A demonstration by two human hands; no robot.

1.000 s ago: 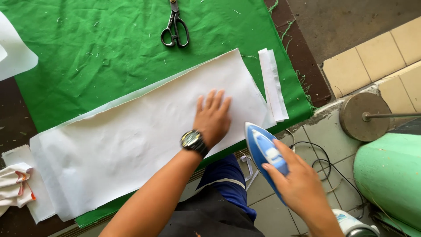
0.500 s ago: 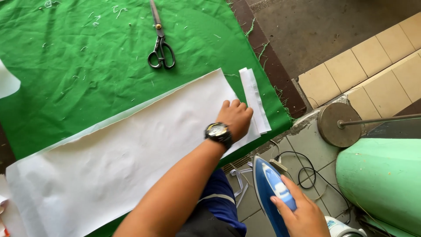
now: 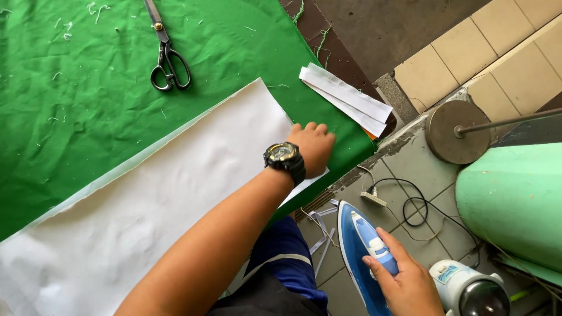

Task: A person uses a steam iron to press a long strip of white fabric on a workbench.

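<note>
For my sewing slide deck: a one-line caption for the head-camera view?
Left hand presses white fabric sheet on green cloth; right hand grips blue steam iron beside the table.

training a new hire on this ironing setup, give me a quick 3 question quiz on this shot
1. True or false: the right hand holds the blue and white steam iron below the table edge.
2. What does the left hand press on?
A. black-handled metal scissors
B. long white fabric sheet
C. folded white strips
3. What covers the table?

Key: 1 true; 2 B; 3 wrinkled green cloth
</note>
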